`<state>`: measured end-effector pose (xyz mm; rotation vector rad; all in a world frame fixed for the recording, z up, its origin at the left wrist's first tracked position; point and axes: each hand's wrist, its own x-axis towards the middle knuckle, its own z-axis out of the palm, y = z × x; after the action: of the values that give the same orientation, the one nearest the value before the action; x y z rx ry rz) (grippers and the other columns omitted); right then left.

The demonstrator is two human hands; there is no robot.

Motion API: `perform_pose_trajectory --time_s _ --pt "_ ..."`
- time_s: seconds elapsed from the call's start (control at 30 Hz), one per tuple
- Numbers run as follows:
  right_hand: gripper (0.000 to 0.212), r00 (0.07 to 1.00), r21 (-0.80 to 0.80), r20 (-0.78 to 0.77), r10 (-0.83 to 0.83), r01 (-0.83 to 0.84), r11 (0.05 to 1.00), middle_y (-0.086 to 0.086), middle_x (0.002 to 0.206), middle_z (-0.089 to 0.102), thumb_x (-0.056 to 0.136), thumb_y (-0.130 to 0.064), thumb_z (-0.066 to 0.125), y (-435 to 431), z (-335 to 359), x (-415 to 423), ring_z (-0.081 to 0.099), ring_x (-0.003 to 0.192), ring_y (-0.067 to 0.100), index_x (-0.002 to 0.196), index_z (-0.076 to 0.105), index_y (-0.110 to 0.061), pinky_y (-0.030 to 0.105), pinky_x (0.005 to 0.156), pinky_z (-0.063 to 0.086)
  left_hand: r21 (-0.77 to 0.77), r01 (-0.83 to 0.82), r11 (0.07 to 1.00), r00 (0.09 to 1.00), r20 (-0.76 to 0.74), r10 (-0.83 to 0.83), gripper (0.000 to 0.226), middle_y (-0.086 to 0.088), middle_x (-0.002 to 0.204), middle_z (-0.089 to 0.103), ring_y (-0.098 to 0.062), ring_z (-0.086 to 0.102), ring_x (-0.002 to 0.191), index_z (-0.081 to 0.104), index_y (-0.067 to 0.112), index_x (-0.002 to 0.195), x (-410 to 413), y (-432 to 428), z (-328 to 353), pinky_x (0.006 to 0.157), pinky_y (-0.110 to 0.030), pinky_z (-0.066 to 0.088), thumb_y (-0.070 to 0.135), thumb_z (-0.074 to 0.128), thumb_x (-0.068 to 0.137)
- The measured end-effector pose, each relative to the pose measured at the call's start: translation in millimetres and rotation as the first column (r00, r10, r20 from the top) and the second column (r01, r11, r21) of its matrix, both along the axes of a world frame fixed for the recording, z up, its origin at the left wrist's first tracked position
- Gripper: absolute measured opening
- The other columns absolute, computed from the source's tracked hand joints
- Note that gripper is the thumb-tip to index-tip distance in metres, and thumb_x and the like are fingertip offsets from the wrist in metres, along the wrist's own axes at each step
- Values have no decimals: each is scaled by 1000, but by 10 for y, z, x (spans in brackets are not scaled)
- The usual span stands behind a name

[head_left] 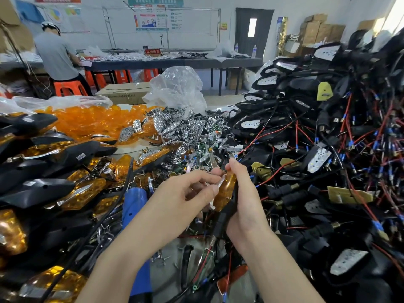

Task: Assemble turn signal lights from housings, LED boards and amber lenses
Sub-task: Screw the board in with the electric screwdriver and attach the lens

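Your right hand (242, 200) is gripping the black housing (230, 212), and your left hand (185, 193) is pinching the amber lens (225, 191) onto it, above the bench (129, 149) near its front edge. Chrome reflectors (185, 130) are lying behind, finished lights (43, 189) along the left edge, and wired housings (328, 127) on the right side.

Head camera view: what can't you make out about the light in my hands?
- Head view: whether the amber lens is fully seated in the black housing; the left hand and right hand cover the seam.
- Head view: any LED board inside; the lens hides it.
- Head view: wall posters text; too small.
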<state>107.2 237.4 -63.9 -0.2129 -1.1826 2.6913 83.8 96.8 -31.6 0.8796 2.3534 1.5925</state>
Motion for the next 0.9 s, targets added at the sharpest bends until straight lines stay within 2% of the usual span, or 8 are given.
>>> perform_pose_trajectory --time_s 0.1,0.27,0.37,0.5,0.67,0.77,0.83,0.9 --pt "37 1000 -21 31 3 -2 1000 -2 79 73 95 -44 63 3 20 2 67 62 22 63 73 -28 34 52 52 -11 39 999 998 40 -38 27 3 85 71 -16 70 76 71 44 106 9 -17 4 68 -24 59 21 60 97" --pt "34 997 -48 77 11 -7 999 -2 79 72 94 -43 65 2 53 10 67 60 23 64 71 -27 34 51 52 -35 32 999 999 29 -31 20 3 84 69 -13 70 75 69 32 111 3 -6 1 71 -25 59 20 60 97" --pt "38 998 -77 61 -1 5 997 -2 72 69 95 -40 64 13 55 16 73 68 21 61 72 -27 34 54 56 -45 -19 999 1000 19 20 9 8 83 71 -12 70 74 65 24 98 -7 -2 -14 71 -30 60 31 64 92" --pt "45 998 -122 55 15 -8 992 -3 63 66 97 -40 61 11 102 36 68 58 16 54 70 -26 29 53 57 -148 -15 989 1000 23 18 31 9 81 72 -8 70 72 62 24 89 0 -29 -23 69 -28 58 53 54 88" --pt "27 999 -213 31 29 -21 977 -4 64 57 92 -36 66 24 86 30 58 54 18 68 66 -23 29 52 56 -101 94 991 947 316 -57 52 2 73 67 -18 68 69 66 10 101 52 36 -6 65 -33 59 58 46 91" --pt "32 996 -140 11 84 -81 987 -8 57 55 88 -44 64 61 70 57 58 49 14 60 64 -29 22 38 40 -61 184 981 880 456 -136 62 0 75 65 -19 67 70 62 -2 99 120 76 6 70 -37 58 56 41 95" --pt "33 994 -114 -2 107 -107 988 -10 54 54 84 -46 64 76 62 67 57 48 11 56 64 -30 21 41 35 -65 216 974 865 476 -160 67 1 76 65 -19 66 73 59 -6 100 135 79 2 76 -43 59 57 39 96" --pt "32 993 -101 -8 114 -114 988 -10 53 54 81 -47 66 81 50 66 56 47 10 54 64 -30 21 44 35 -78 230 970 868 467 -168 67 2 77 66 -18 67 74 60 -5 101 139 83 -6 74 -41 59 59 38 95"
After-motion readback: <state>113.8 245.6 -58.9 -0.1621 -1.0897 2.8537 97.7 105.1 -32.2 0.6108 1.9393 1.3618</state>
